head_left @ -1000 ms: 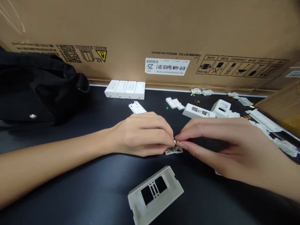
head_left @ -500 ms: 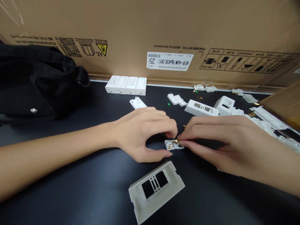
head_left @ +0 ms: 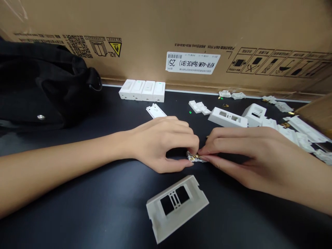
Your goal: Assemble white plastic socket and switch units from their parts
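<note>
A small white plastic switch base (head_left: 196, 160) with brass contacts in it lies on the dark table between my hands. My left hand (head_left: 168, 145) grips its left end, thumb at the near edge and index finger at the far edge. My right hand (head_left: 243, 152) is closed in a pinch at the right part of the base, on a small brass contact piece (head_left: 198, 156) that the fingertips partly hide. Nearer to me rests a hollow white switch housing (head_left: 178, 221), inner side up, with two rectangular openings.
Several assembled white switches (head_left: 142, 91) stand in a row by the cardboard box (head_left: 145, 20). A white cover plate (head_left: 155, 111) lies behind my left hand. Loose housings (head_left: 228, 117), white parts and brass pieces spread at the right. A black bag (head_left: 46, 86) sits at the left.
My left thumb and index finger have closed in on the switch base. My right fingertips stay pinched at its right part. The whole view has shifted slightly.
</note>
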`<control>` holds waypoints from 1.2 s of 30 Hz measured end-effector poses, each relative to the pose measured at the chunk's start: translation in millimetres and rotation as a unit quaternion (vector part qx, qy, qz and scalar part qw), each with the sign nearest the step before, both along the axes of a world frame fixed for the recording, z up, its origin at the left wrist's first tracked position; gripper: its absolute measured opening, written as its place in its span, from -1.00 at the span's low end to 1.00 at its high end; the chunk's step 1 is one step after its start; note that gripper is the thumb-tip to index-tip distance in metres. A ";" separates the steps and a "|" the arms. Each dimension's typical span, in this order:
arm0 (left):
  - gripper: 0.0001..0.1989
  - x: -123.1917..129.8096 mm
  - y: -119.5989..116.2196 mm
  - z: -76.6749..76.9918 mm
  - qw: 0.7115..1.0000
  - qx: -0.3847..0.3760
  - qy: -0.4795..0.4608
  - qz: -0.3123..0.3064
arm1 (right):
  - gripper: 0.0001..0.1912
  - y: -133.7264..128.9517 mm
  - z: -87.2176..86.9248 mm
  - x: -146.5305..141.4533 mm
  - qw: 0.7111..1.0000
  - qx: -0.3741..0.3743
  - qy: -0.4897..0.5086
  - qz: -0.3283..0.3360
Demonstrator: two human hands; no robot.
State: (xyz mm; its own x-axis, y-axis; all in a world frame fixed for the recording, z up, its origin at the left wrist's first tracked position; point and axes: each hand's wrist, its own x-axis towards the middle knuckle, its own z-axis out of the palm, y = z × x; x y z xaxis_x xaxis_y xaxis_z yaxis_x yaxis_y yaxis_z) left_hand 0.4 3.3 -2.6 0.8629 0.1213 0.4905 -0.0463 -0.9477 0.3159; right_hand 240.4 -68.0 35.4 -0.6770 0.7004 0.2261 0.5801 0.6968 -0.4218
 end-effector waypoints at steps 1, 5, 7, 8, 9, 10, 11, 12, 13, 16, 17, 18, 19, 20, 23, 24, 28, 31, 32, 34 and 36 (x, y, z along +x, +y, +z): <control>-0.93 0.1 0.2 -0.1 1.000 -0.001 0.001 -0.001 | -0.78 0.3 -0.1 -0.1 1.000 0.000 0.001 0.000; -0.92 0.1 0.9 0.2 1.000 0.004 -0.002 -0.006 | -0.78 1.6 -0.2 -0.7 1.000 -0.003 0.006 0.004; -0.91 -0.1 0.9 0.5 1.000 0.010 0.001 -0.008 | -0.77 1.9 0.1 -0.8 1.000 -0.009 0.007 0.008; -0.90 -0.2 0.8 0.8 1.000 0.013 0.005 -0.007 | -0.77 1.8 0.3 -0.9 1.000 -0.012 0.008 0.009; -0.90 -0.2 0.7 1.0 1.000 0.016 0.009 -0.005 | -0.77 1.7 0.5 -0.9 1.000 -0.013 0.008 0.010; -0.89 -0.1 0.5 1.2 1.000 0.018 0.013 -0.003 | -0.77 1.5 0.6 -1.0 1.000 -0.014 0.008 0.011; -0.88 0.0 0.3 1.4 1.000 0.020 0.016 0.000 | -0.77 1.4 0.6 -0.9 1.000 -0.013 0.009 0.012; -0.88 0.1 0.1 1.6 1.000 0.021 0.017 0.001 | -0.78 1.3 0.6 -0.7 1.000 -0.012 0.008 0.012; -0.88 0.3 0.0 1.7 1.000 0.022 0.018 0.002 | -0.78 1.4 0.5 -0.3 1.000 -0.012 0.008 0.013; -0.88 0.8 -0.2 2.2 1.000 0.024 0.018 -0.002 | -0.78 2.0 0.4 3.0 1.000 -0.011 -0.002 0.022; -0.88 0.9 -0.2 2.4 1.000 0.024 0.018 -0.003 | -0.78 2.3 0.7 5.0 1.000 -0.008 -0.008 0.029; -0.88 0.9 -0.2 2.5 1.000 0.025 0.018 -0.004 | -0.78 2.7 1.2 7.2 0.999 -0.003 -0.014 0.035; -0.88 0.9 -0.1 2.7 0.999 0.027 0.018 -0.006 | -0.78 3.0 1.8 9.7 0.999 0.004 -0.019 0.040; -0.88 0.9 -0.1 2.8 0.999 0.028 0.018 -0.007 | -0.78 3.2 2.6 12.1 0.999 0.011 -0.024 0.041; -0.90 0.5 -0.1 3.0 0.999 0.038 0.019 -0.008 | -0.77 3.1 5.2 17.4 0.998 0.022 -0.035 0.036; -0.90 0.5 -0.1 2.9 0.999 0.041 0.020 -0.007 | -0.76 2.8 5.9 18.2 0.998 0.018 -0.039 0.039; -0.89 0.7 0.0 2.6 0.999 0.046 0.028 -0.002 | -0.73 1.6 6.6 17.6 0.996 -0.018 -0.052 0.069; -0.87 1.1 0.0 2.5 0.998 0.045 0.032 0.000 | -0.69 1.5 6.1 16.4 0.994 -0.035 -0.062 0.082; -0.87 1.2 -0.1 2.6 0.998 0.046 0.032 0.000 | -0.69 1.5 5.9 16.3 0.994 -0.036 -0.063 0.084; -0.87 1.2 -0.4 3.0 0.998 0.046 0.032 -0.002 | -0.69 1.7 5.5 16.3 0.993 -0.035 -0.062 0.089; -0.87 1.1 -0.8 3.6 0.998 0.046 0.036 -0.001 | -0.71 1.6 5.3 16.2 0.993 -0.032 -0.062 0.091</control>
